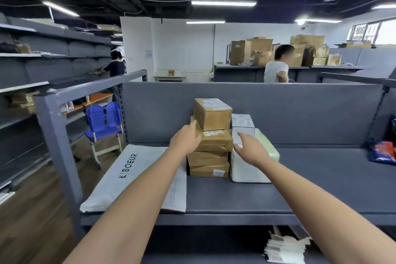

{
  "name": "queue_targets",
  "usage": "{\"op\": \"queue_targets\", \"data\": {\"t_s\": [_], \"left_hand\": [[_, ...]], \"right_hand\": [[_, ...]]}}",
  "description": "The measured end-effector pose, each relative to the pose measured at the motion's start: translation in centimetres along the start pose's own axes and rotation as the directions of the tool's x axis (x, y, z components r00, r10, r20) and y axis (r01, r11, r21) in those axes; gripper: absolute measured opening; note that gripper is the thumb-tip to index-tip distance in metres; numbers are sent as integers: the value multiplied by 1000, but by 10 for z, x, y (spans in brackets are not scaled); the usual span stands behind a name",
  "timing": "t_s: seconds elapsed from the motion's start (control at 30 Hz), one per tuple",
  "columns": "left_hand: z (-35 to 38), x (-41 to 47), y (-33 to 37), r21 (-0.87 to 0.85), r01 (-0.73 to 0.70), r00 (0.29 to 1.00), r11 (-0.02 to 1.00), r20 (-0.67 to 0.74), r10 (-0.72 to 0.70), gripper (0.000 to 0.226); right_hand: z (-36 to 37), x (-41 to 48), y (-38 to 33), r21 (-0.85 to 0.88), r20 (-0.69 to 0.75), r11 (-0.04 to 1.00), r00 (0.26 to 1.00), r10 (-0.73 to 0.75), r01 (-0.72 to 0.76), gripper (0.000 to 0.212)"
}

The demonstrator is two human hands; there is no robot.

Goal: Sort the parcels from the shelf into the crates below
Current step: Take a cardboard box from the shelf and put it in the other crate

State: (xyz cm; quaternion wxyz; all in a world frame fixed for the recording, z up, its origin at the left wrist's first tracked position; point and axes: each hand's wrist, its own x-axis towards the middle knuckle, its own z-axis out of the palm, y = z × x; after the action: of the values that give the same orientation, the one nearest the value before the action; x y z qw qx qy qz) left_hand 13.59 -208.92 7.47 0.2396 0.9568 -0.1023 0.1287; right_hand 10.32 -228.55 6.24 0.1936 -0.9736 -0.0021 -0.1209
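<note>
Grey shelf (300, 188): stack of brown boxes (211, 146) mid-shelf, white boxes (242, 122) just beside it on the right, flat white mailer (137, 176) on the left. Left hand (186, 139): fingers straight, against the stack's left side. Right hand (250, 150): fingers spread, holding nothing, at the white boxes; contact unclear.

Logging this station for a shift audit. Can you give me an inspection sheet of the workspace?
Surface: grey metal shelf.
Job's things: four stacked brown boxes; white boxes beside them on white padded parcels; flat white mailer at left.
Clutter: blue-red bag at right; paper stack below.
Hands: left hand touches the brown stack; right hand open by the white boxes.
Cables: wires along the ceiling.
Surroundings: blue chair, two people, cartons behind.
</note>
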Motion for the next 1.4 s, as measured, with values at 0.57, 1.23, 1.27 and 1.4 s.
{"op": "queue_targets", "data": {"t_s": [0.57,1.23,1.27,1.4], "left_hand": [[28,109,-5,-172,-52,997,984,-64,41,46],[-9,43,-10,-598,19,962,802,-207,-177,35],[-12,33,-10,-593,27,962,805,-202,-181,37],[-23,-11,-9,-554,56,958,831,-206,-201,36]], "right_hand": [[21,123,-21,133,-16,990,999,-41,43,97],[8,62,-66,553,-121,833,991,64,14,41],[7,54,-69,544,-132,839,990,52,28,41],[3,14,-79,502,-185,858,983,-17,109,39]]}}
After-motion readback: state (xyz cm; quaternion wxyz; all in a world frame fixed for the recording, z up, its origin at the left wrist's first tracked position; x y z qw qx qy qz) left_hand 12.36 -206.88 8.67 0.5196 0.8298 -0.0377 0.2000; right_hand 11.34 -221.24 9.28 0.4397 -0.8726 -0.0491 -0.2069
